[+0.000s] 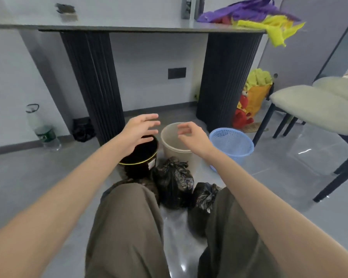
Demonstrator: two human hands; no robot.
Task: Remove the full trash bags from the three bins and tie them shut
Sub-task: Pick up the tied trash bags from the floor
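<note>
Three bins stand in a row on the floor: a black bin (145,157) with a yellow rim line at left, a beige bin (174,147) in the middle, a blue mesh basket (232,143) at right. The beige bin and the blue basket show no bag inside. Two knotted black trash bags (173,183) (205,195) sit in front of them between my knees; a third dark bag (149,185) is mostly hidden behind my left knee. My left hand (138,131) hovers over the black bin with fingers spread, holding nothing. My right hand (191,134) hovers over the beige bin, fingers loosely curled, empty.
A dark table (129,29) on two ribbed black pedestals (92,83) stands behind the bins, with purple and yellow cloths (259,17) on top. A plastic water bottle (42,127) and a small black bag (82,129) sit at left. Cushioned chairs (313,109) and a toy bag (253,97) are at right.
</note>
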